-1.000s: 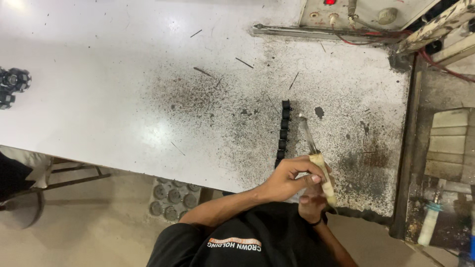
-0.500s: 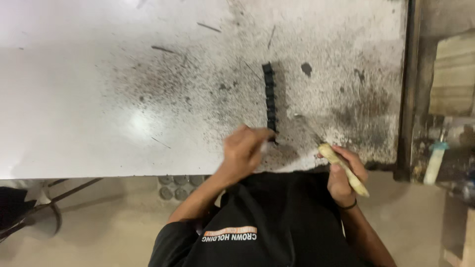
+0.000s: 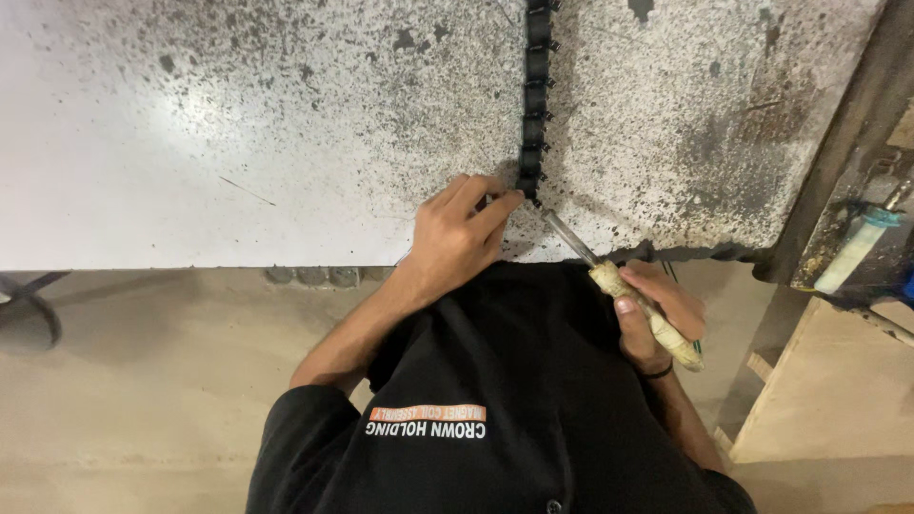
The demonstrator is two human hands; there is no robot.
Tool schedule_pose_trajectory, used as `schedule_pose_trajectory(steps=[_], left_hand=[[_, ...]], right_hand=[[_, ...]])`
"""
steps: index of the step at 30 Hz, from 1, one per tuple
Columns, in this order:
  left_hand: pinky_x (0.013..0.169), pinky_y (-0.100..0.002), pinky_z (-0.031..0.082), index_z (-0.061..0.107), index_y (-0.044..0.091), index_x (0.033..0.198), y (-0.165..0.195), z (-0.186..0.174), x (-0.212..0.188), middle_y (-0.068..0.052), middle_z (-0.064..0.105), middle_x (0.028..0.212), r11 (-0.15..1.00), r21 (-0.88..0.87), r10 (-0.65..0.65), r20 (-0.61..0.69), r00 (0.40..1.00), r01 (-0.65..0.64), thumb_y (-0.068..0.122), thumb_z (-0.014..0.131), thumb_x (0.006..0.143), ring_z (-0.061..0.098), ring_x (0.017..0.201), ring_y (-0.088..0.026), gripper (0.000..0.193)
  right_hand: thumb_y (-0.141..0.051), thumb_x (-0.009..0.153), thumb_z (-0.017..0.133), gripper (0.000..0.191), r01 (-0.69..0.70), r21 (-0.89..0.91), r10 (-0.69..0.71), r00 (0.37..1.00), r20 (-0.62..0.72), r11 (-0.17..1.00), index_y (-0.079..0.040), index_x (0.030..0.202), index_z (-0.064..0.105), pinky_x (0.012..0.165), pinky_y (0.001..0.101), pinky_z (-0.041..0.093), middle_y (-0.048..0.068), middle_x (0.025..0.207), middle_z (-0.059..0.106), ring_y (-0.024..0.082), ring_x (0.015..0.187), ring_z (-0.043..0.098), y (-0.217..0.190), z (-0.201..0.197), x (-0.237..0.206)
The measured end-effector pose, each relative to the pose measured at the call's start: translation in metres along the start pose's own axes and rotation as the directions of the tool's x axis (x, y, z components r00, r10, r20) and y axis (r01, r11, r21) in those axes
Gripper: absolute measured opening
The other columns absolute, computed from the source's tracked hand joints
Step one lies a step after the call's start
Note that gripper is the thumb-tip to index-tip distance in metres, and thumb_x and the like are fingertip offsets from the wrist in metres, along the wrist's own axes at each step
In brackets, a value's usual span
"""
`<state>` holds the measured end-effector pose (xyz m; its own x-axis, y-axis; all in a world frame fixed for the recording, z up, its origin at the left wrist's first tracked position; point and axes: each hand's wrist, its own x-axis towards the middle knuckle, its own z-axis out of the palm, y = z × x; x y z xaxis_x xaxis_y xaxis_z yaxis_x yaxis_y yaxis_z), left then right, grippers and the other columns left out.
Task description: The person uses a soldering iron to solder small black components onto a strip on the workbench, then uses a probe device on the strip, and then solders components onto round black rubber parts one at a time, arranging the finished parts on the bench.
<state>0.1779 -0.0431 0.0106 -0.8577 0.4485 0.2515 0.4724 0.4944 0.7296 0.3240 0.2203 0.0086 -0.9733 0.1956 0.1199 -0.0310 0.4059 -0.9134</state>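
- Black strip of linked parts [image 3: 531,100] lies flat on the table [image 3: 238,143], running straight away from the person; its near end sits close to the table's front edge.
- Left hand [image 3: 455,238] rests on the table at that near end. Fingers [image 3: 495,205] are bent and pinched against the last link, touching it from the left side.
- Right hand [image 3: 657,309] is wrapped shut around the pale handle of a thin metal tool [image 3: 609,271]. The handle hangs just past the table edge; the shaft slants up and left, and its tip meets the strip's near end, just beside the left fingertips.
- Table surface is white, heavily speckled and smudged with dark grime, darkest toward the right.
- Risk, as judged: the tool tip works right next to the left fingertips. A slip off the small link would likely drive the point into a finger.
- Risk: only the last link is pinned. A sideways push from the tool could swing or buckle the free length of the strip.
- Risk: the work is near the front edge; a loosened small part could roll off onto the floor [image 3: 143,381].
- Person wears a black shirt [image 3: 495,381].
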Motion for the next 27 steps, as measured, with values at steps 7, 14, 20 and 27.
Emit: schedule_pose_trajectory(steps=[7, 14, 20, 27], left_hand=[[0.064, -0.034, 0.055, 0.075, 0.005, 0.109, -0.001, 0.002, 0.004, -0.006, 0.065, 0.103, 1.000, 0.001, 0.028, 0.035, 0.999, -0.028, -0.005, 0.075, 0.079, 0.065, 0.085, -0.021, 0.032], [0.061, -0.030, 0.054, 0.075, 0.003, 0.108, -0.002, 0.006, 0.005, -0.006, 0.064, 0.103, 0.995, 0.065, 0.066, 0.055, 0.996, -0.070, -0.003, 0.077, 0.083, 0.063, 0.083, -0.018, 0.026], [0.066, -0.032, 0.055, 0.074, 0.003, 0.106, 0.001, 0.006, 0.003, -0.005, 0.063, 0.102, 0.991, 0.106, 0.076, 0.055, 0.996, -0.082, -0.001, 0.075, 0.083, 0.063, 0.085, -0.018, 0.024], [0.067, -0.032, 0.056, 0.074, 0.003, 0.105, 0.005, 0.006, 0.004, -0.005, 0.062, 0.101, 0.987, 0.135, 0.073, 0.073, 0.995, -0.082, 0.000, 0.075, 0.083, 0.062, 0.085, -0.018, 0.022]], right_hand=[[-0.013, 0.090, 0.069, 0.026, 0.002, -0.028, -0.002, 1.000, 0.024, 1.000, 0.009, 0.105, 0.069, 0.084, 0.0350, 0.060, 0.023, 0.102, 0.073, 0.031, 0.093, 0.074, -0.013, 0.005, 0.011], [-0.012, 0.094, 0.069, 0.025, 0.054, -0.048, -0.054, 0.998, 0.016, 0.997, 0.010, 0.105, 0.069, 0.079, 0.0352, 0.060, 0.023, 0.099, 0.073, 0.031, 0.087, 0.074, -0.019, 0.009, 0.019], [-0.013, 0.095, 0.069, 0.025, 0.073, -0.031, -0.073, 0.997, 0.010, 0.997, 0.010, 0.105, 0.068, 0.078, 0.0359, 0.060, 0.023, 0.097, 0.072, 0.031, 0.084, 0.072, -0.018, 0.011, 0.020], [-0.011, 0.095, 0.069, 0.025, 0.104, 0.007, -0.104, 0.994, 0.020, 0.995, 0.012, 0.104, 0.067, 0.074, 0.0375, 0.060, 0.024, 0.094, 0.071, 0.031, 0.082, 0.071, -0.015, 0.011, 0.024]])
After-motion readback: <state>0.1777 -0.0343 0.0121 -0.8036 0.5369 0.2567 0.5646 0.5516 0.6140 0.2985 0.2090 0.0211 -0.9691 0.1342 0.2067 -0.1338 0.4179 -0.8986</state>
